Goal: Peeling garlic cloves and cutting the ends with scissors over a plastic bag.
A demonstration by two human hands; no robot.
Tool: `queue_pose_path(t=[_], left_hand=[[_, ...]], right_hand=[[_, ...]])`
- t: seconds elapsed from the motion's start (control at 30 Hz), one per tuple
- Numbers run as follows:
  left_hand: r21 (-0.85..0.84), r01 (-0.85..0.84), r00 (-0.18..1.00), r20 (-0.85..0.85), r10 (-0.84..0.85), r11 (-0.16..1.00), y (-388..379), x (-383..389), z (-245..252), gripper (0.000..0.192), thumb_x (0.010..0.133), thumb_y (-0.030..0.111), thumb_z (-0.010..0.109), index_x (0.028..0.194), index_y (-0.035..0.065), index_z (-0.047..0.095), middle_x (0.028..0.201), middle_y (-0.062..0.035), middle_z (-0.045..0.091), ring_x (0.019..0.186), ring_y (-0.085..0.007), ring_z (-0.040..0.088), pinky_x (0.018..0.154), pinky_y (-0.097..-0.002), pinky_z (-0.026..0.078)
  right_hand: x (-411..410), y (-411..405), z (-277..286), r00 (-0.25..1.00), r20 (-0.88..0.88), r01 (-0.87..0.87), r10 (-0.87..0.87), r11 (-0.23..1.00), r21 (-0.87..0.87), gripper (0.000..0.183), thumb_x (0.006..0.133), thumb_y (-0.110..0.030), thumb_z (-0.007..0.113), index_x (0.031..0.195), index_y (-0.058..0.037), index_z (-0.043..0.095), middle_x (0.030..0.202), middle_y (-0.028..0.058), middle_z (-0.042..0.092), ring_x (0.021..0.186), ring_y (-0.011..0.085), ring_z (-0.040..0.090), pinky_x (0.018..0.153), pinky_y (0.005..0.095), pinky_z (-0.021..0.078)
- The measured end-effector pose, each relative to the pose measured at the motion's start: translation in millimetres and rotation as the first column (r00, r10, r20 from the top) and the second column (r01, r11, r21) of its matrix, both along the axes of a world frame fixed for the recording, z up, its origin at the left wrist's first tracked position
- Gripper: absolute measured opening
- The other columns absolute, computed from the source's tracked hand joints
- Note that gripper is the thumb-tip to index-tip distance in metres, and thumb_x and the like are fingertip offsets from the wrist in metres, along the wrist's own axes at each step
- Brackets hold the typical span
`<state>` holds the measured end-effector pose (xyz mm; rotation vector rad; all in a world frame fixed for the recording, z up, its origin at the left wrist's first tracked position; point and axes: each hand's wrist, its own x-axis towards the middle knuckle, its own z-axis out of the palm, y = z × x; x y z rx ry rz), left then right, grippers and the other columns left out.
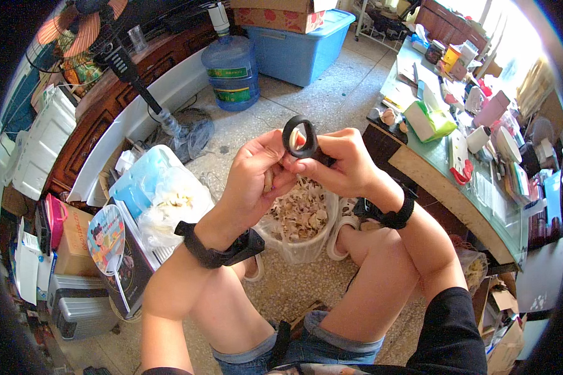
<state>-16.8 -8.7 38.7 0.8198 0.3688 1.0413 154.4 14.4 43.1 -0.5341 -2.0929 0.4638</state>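
Note:
Both hands meet in front of me above a bin. My right hand (345,161) grips a black loop-shaped handle (312,140), like that of scissors; the rest of the tool is hidden. My left hand (255,164) pinches a small pale piece, seemingly a garlic clove (293,139), seen through the loop. Another tan clove (268,180) shows between its curled fingers. Beneath them, a round bin (281,244) lined with a clear plastic bag holds papery garlic skins (305,211). To the left, a plastic bag (162,220) contains peeled cloves (176,199).
Garlic bulbs (388,116) sit at the corner of the cluttered glass-topped desk (455,206) on the right. A blue water bottle (232,70) and a blue storage box (300,56) stand ahead. Left are a standing fan (131,77), a hand fan (106,239) and a cardboard box (75,239).

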Motion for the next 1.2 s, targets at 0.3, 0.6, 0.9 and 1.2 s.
queue_pose_path(t=[0.3, 0.6, 0.9, 1.2], left_hand=[[0.003, -0.042, 0.996, -0.085, 0.042, 0.999, -5.2, 6.9, 2.8, 0.029, 0.094, 0.029, 0.042, 0.086, 0.0040, 0.054, 0.061, -0.0006, 0.046, 0.044, -0.0062, 0.035, 0.039, -0.0192, 0.025], [0.113, -0.026, 0.994, -0.105, 0.038, 0.993, -3.4, 5.7, -1.9, 0.030, 0.093, 0.033, 0.043, 0.082, 0.0060, 0.051, 0.057, 0.0003, 0.043, 0.041, -0.0050, 0.033, 0.036, -0.0187, 0.022], [0.066, -0.037, 0.996, -0.084, 0.043, 0.997, -7.6, 5.8, -1.2, 0.026, 0.093, 0.031, 0.045, 0.084, 0.0069, 0.051, 0.059, 0.0007, 0.043, 0.043, -0.0044, 0.034, 0.037, -0.0179, 0.023], [0.031, -0.040, 0.999, -0.020, 0.041, 0.999, -11.7, 9.7, -5.8, 0.023, 0.092, 0.030, 0.046, 0.087, 0.0082, 0.052, 0.064, 0.0003, 0.046, 0.046, -0.0043, 0.035, 0.038, -0.0170, 0.024]], right_hand=[[7.4, -2.4, 10.7, 0.983, -0.009, 0.183, -0.185, 0.975, -0.123, 0.039, 0.075, -0.032, 0.069, 0.060, -0.0011, 0.051, 0.046, 0.0085, 0.039, 0.040, 0.0150, 0.035, 0.040, 0.0300, 0.0325], [6.0, -2.1, 8.6, 0.981, 0.004, 0.196, -0.196, 0.981, -0.015, 0.036, 0.076, -0.032, 0.068, 0.061, -0.0018, 0.054, 0.046, 0.0111, 0.043, 0.038, 0.0243, 0.042, 0.040, 0.0326, 0.0346], [3.4, -6.3, 8.9, 0.985, -0.019, 0.170, -0.169, 0.985, 0.026, 0.029, 0.078, -0.028, 0.066, 0.064, -0.0030, 0.059, 0.047, 0.0122, 0.048, 0.040, 0.0268, 0.049, 0.042, 0.0335, 0.0379], [7.9, -5.2, 7.1, 0.984, 0.030, 0.174, -0.178, 0.978, 0.115, 0.026, 0.078, -0.025, 0.065, 0.064, -0.0049, 0.059, 0.051, 0.0130, 0.052, 0.045, 0.0293, 0.054, 0.043, 0.0347, 0.0413]])
